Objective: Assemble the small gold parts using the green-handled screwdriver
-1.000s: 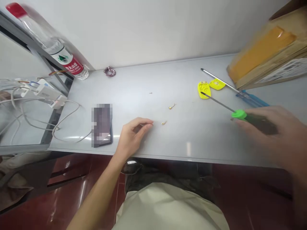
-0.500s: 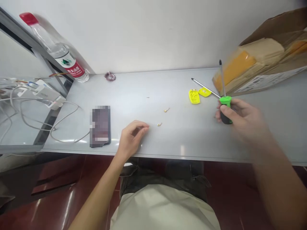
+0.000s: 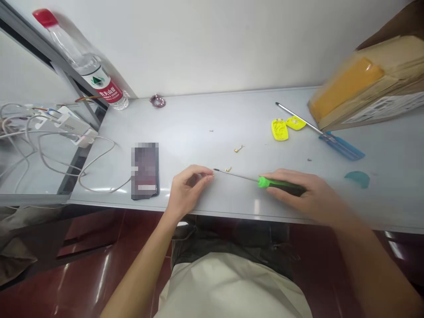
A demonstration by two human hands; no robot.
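Note:
My right hand (image 3: 298,187) is closed around the green and black handle of a screwdriver (image 3: 239,176). Its shaft points left, with the dark tip just short of my left fingertips. My left hand (image 3: 190,187) rests near the front edge of the grey table (image 3: 205,110), thumb and forefinger pinched on something too small to make out. Right beside the screwdriver tip lies a small brass-coloured piece (image 3: 228,169) with a short tail. A similar brass piece (image 3: 238,149) sits a little farther back. A tiny screw-like bit (image 3: 211,130) lies behind them.
Two yellow shell halves (image 3: 280,130) lie near a blue-handled screwdriver (image 3: 344,146). A teal curved piece (image 3: 357,179) is at right. A cardboard box (image 3: 364,88) fills the back right. On the left are a phone (image 3: 145,171), a water bottle (image 3: 96,77), a beaded bracelet (image 3: 157,101) and cables (image 3: 99,157).
My right hand has brought the green screwdriver left from beside the box, turning it from upright to nearly level. My left hand keeps its pinch. The view has shifted slightly.

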